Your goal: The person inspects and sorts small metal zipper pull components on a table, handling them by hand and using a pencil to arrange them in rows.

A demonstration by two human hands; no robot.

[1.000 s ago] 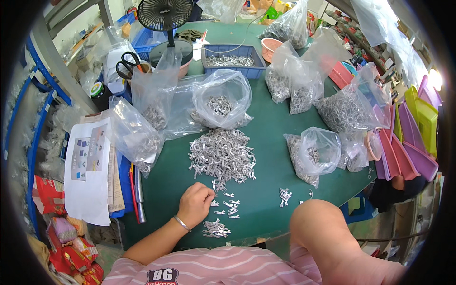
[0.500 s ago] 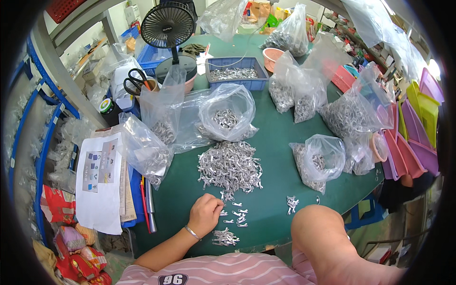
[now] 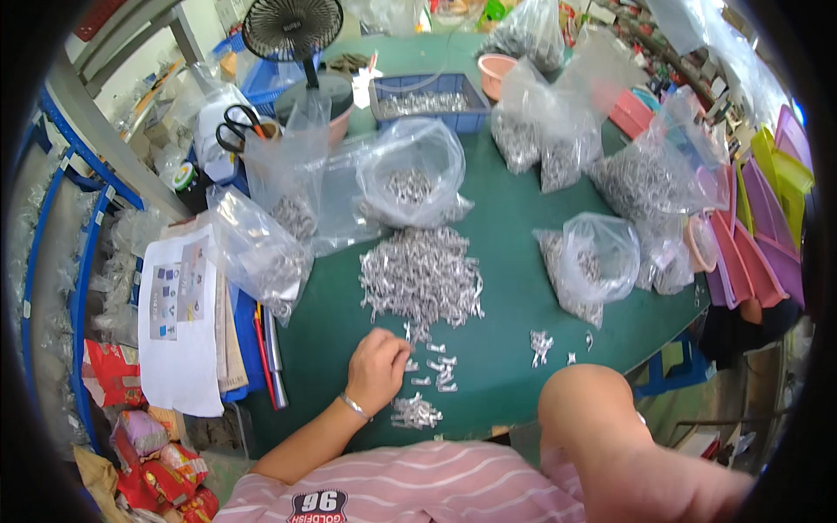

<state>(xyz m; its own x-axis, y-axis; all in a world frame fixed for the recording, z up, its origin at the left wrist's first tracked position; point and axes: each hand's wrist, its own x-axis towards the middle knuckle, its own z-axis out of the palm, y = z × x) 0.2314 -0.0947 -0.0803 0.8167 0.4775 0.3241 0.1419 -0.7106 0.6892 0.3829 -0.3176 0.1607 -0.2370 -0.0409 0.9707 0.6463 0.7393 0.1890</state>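
Note:
My left hand [image 3: 378, 370], with a silver bangle on the wrist, rests on the green table at the front edge of a heap of small silver metal clasps [image 3: 421, 277]. Its fingers are curled together; whatever is between them is hidden. Beside the fingertips several loose clasps [image 3: 445, 375] lie scattered, and a small pile of them [image 3: 416, 411] sits nearer to me. At the right, my bent right arm [image 3: 584, 405] rises over the table edge. The right hand cannot be made out. A small cluster of metal pieces [image 3: 540, 346] lies beyond that arm.
Behind the heap stands an open plastic bag of metal parts [image 3: 411, 179]; another open bag [image 3: 597, 261] is at the right. Farther back are a blue bin [image 3: 479, 120] and a black fan [image 3: 294, 26]. Paper sheets [image 3: 179, 366] and pens [image 3: 264, 362] lie left, coloured trays [image 3: 763, 244] right.
The whole view has shifted, so the tabletop sits higher in the picture. My left hand stays at the heap's edge. One small metal piece now shows beyond my right arm.

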